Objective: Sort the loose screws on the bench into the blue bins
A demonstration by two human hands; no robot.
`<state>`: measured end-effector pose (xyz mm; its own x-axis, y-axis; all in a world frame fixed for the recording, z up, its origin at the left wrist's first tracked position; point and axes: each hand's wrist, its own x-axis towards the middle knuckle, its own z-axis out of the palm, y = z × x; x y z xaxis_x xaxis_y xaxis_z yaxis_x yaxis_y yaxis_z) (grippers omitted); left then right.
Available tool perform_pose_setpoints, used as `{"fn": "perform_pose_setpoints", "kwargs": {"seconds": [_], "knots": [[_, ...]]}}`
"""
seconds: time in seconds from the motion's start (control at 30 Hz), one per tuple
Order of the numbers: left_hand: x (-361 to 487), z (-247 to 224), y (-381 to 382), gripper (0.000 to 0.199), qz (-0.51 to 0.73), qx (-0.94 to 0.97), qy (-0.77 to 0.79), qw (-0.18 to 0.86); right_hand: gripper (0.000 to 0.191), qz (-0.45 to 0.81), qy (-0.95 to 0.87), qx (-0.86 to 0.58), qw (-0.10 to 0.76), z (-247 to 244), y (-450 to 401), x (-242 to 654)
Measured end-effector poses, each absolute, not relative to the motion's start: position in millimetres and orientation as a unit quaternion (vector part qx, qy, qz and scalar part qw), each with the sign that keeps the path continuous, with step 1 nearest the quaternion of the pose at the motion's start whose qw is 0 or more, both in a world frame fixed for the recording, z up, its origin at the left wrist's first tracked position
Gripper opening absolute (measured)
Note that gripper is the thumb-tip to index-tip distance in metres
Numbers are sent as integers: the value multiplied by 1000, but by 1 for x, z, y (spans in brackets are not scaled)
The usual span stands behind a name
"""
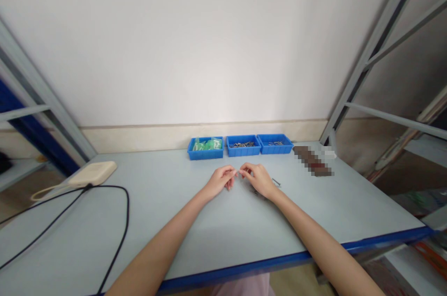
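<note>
Pale wall [209, 44] backs a light worktop [223, 240] where a person's left hand [221, 178] and right hand [257, 178] come fingertip-near around the surface's middle, both narrowed to pinches; whether they grip anything is too small to tell. Slim metal pieces [276, 182] lie beside the right hand, partly hidden, while a left bin [206, 154] of green packets [213, 143], a middle bin [244, 151] and a right bin [276, 149] of metal parts line the far edge, stock remaining, no finished item evident.
</note>
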<state>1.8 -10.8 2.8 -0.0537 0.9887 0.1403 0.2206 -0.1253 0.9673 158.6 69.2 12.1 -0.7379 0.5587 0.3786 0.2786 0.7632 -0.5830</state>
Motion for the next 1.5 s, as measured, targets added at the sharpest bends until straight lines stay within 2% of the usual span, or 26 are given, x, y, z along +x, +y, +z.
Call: {"fn": "perform_pose_setpoints", "kwargs": {"seconds": [0.13, 0.33, 0.5, 0.7, 0.87, 1.03, 1.17, 1.23, 1.33, 1.43, 1.5], "knots": [[2, 4, -11, 31, 490, 565, 533, 396, 19, 251, -897, -228, 284, 11, 70, 159], [3, 6, -11, 34, 486, 558, 541, 400, 32, 252, -902, -243, 251, 13, 67, 159], [2, 5, -12, 30, 494, 564, 530, 397, 17, 278, -889, -231, 283, 14, 68, 159], [2, 4, -11, 33, 490, 561, 531, 404, 25, 270, -897, -247, 247, 13, 67, 159], [0, 1, -11, 32, 484, 558, 530, 417, 18, 287, -888, -240, 268, 15, 68, 160], [-4, 0, -10, 36, 461, 561, 528, 440, 19, 366, -898, -173, 170, 20, 77, 174], [-7, -3, -9, 38, 472, 545, 519, 459, 24, 384, -881, -204, 185, 30, 109, 187], [-8, -5, -8, 38, 470, 543, 519, 464, 27, 349, -881, -254, 196, 43, 136, 189], [-9, -5, -9, 40, 462, 553, 519, 460, 31, 211, -877, -379, 205, 66, 174, 189], [-11, -3, -8, 42, 455, 556, 523, 459, 32, 56, -857, -482, 176, 81, 192, 196], [-12, -2, -8, 42, 451, 560, 521, 461, 32, 2, -858, -492, 147, 77, 187, 207]]}}
